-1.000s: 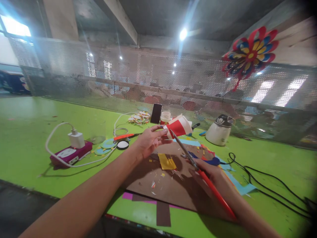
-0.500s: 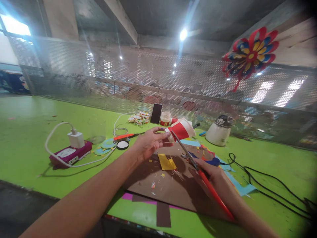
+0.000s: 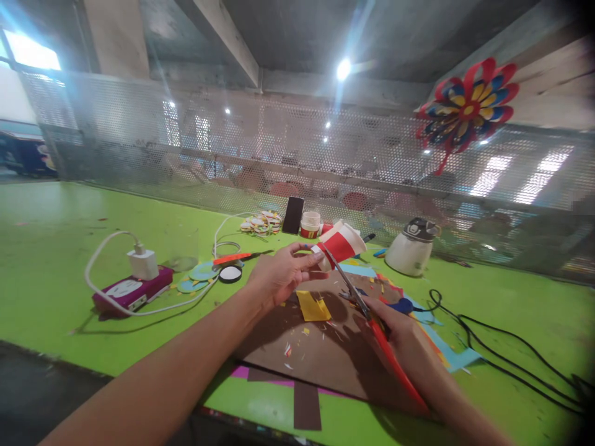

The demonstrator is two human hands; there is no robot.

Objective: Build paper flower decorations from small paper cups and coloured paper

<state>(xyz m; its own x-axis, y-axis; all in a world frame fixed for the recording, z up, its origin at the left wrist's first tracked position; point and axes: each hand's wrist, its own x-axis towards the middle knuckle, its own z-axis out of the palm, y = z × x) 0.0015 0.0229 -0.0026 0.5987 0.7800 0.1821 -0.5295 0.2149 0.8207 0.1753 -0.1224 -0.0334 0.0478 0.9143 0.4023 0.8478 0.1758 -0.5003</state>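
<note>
A red and white paper cup (image 3: 343,243) lies tilted in the air, its wide end towards the right. My left hand (image 3: 290,272) grips the cup at its narrow end, thumb on the near side. My right hand (image 3: 395,328) is closed around the red-handled scissors (image 3: 387,347), whose blades reach up to the cup's wall near my left fingertips. Below them, a folded yellow piece of paper (image 3: 313,306) rests on a brown board (image 3: 288,334) among small paper scraps. Part of the blades' tips is hard to make out against the cup.
Left are a purple power strip (image 3: 132,291) with a white charger (image 3: 142,264), a black-rimmed lid (image 3: 230,274) and an orange cutter (image 3: 231,259). Behind stand a phone (image 3: 293,215) and more cups (image 3: 310,224). On the right are a white kettle-like container (image 3: 409,251) and a black cord (image 3: 493,334).
The scissors' handles have swung slightly left and closer together, with the blades still at the cup. The cup has shifted only a little in my left hand's grip.
</note>
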